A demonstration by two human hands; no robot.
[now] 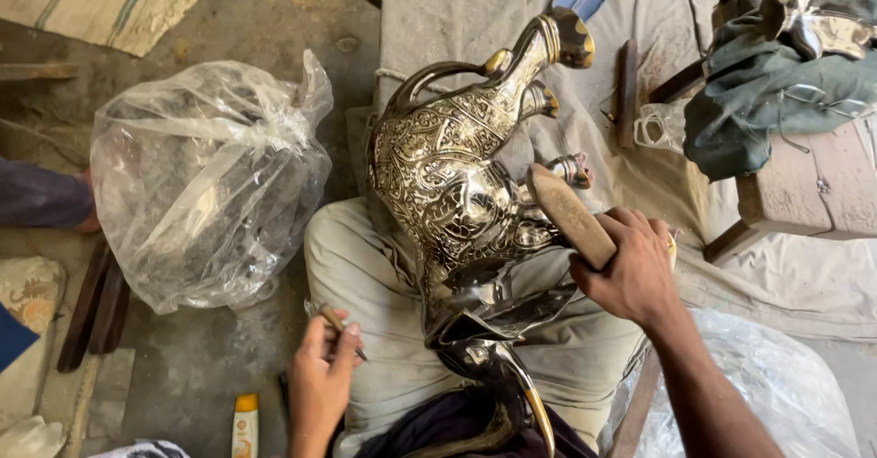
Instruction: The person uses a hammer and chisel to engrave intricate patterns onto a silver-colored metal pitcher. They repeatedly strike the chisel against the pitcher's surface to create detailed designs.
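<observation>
A: Two hands in the head view, both busy. Right hand is wrapped tight round a wooden mallet, head end pointing up and away from the wrist. Left hand pinches a thin punch between thumb and first fingers, tip angled toward the lap.

B: And the piece?

A: Engraved brass ewer, lying across the person's lap between the two hands, spout and neck pointing away, foot toward the body. The mallet head sits against its flank, just beside the right hand.

B: Risks, as you judge them?

A: First, the ewer looks unclamped; neither hand holds it, only the knees and the mallet's touch. A curved, polished body could roll off toward the left hand. Second, the punch is well apart from the metal, so any blow made before it is seated would land on bare engraving and dent it. Third, the pinch on the punch is light; a glancing hit could skid the tip across the pattern or onto the fingers.

B: Anything about the hands that adds to that?

A: Clear plastic bag beyond the left hand, more plastic under the right forearm; slippery footing if the ewer slides. A wooden bench with a green cloth stands beyond the right hand, close enough to catch a wide backswing. One view only; underside of the ewer is hidden.
</observation>
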